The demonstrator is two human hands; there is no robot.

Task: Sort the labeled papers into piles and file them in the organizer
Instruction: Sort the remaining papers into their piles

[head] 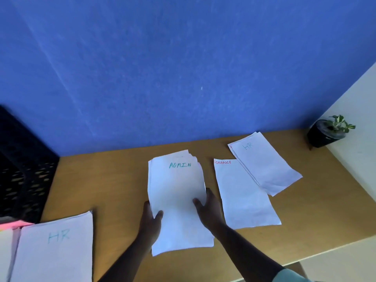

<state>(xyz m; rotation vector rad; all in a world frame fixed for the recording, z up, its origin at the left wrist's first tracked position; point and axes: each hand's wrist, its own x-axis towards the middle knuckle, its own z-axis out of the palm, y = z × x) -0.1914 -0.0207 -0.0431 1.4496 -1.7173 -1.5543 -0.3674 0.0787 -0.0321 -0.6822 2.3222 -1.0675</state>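
Observation:
A stack of white papers topped by a sheet marked ADMIN lies at the middle of the wooden desk. My left hand grips its left edge, thumb on top. My right hand grips its right edge the same way. To the right lies a sheet marked FINANCE. A small pile marked HR overlaps the FINANCE sheet's far right corner. Another HR pile sits at the near left. The black mesh organizer stands at the far left, blurred.
A small potted plant in a black pot stands at the desk's far right corner. A blue wall backs the desk. Something pink shows beside the organizer's base. The desk's front edge runs diagonally at the lower right.

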